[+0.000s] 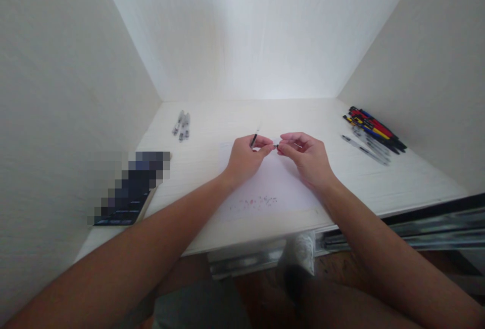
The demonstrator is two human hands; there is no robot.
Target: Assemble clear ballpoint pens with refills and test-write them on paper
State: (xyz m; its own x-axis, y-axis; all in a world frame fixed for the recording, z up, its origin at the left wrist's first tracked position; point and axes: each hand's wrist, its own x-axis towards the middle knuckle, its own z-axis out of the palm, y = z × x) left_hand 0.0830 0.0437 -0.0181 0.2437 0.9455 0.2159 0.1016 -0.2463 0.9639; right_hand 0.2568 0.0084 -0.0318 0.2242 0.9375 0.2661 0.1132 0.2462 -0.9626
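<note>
Above a sheet of white paper [265, 187], both hands meet at the fingertips. A thin pen refill [254, 140], dark below and clear toward its top, sticks up from my left hand [245, 159], which is closed around it. The thumb and index finger of that hand also pinch one end of a small, dark and shiny pen part [276, 146]. My right hand [307, 156] is closed in a pinch on the other end of this part, its remaining fingers curled loosely. The fingertips hide most of the part.
Several clear pens [182, 127] lie at the back left. A pile of coloured pens [375, 127] sits at the right, with clear pens [366, 149] beside it. A dark, partly pixelated device [132, 192] rests at the left edge. Walls enclose the white table [204, 238] on three sides.
</note>
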